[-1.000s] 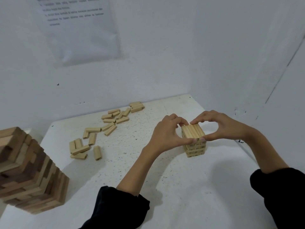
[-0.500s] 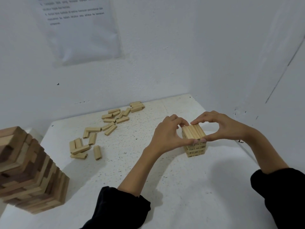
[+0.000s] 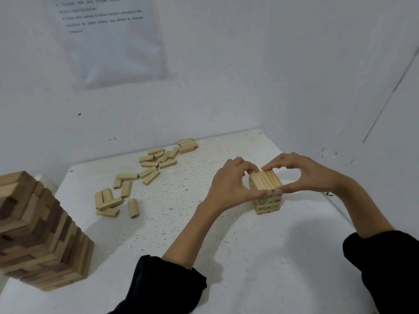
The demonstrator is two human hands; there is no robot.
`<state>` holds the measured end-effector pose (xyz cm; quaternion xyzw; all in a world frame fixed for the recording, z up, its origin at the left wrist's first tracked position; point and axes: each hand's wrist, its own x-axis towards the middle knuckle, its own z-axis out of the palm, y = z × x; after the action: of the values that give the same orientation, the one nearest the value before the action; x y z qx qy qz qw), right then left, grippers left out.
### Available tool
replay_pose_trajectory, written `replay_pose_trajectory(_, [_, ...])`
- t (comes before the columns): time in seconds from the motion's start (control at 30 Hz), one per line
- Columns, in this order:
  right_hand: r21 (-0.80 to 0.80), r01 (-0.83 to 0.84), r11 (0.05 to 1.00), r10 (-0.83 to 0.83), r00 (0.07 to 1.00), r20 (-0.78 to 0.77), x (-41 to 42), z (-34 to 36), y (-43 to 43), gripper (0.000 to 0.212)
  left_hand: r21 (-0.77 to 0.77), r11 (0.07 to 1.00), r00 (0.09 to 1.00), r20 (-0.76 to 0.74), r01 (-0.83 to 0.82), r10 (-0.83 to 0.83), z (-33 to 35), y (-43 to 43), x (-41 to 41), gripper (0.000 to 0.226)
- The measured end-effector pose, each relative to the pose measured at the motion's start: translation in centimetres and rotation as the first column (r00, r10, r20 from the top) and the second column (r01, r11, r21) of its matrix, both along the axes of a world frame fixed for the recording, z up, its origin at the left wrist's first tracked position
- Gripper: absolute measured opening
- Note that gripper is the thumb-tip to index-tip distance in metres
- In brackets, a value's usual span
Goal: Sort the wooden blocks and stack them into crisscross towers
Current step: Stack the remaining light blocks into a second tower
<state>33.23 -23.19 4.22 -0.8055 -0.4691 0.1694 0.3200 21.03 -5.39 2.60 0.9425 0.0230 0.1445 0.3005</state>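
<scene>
The left hand [image 3: 229,186] and right hand [image 3: 303,175] pinch the top layer of the short tower [image 3: 267,200], on the table [image 3: 226,257] toward the right; its top blocks run lengthwise toward the wall. Loose blocks [image 3: 136,177] lie scattered well to the left, and a tall tower [image 3: 38,236] stands near-left

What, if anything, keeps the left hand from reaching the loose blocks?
Probably nothing, so likely yes: only open table lies between the left hand and the loose blocks. It grips the small tower, so it must let go first.
</scene>
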Motion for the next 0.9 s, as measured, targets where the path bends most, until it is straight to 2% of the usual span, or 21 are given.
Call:
replay_pose_trajectory(0.27, [0.008, 0.005, 1.000, -0.005, 1.000, -0.009, -0.1, -0.2, 0.0, 0.054, 0.009, 1.000, 1.000, 0.014, -0.005, 0.005, -0.2, -0.1, -0.1, 0.062])
replay_pose_trajectory(0.47, [0.007, 0.003, 1.000, -0.003, 1.000, -0.002, -0.2, -0.1, 0.1, 0.054, 0.007, 1.000, 1.000, 0.000, -0.005, 0.005, -0.1, 0.3, 0.0, 0.055])
replay_pose_trajectory(0.73, [0.014, 0.018, 1.000, -0.018, 0.999, -0.034, -0.4, 0.0, 0.1, 0.058, -0.045, 0.999, 1.000, 0.001, -0.023, 0.023, 0.4, 0.0, -0.5, 0.068])
replay_pose_trajectory(0.9, [0.093, 0.076, 0.993, -0.073, 0.997, -0.037, -0.6, 0.9, 0.6, 0.037, -0.117, 0.993, 0.998, 0.042, -0.034, 0.039, 1.0, 1.9, -1.2, 0.051])
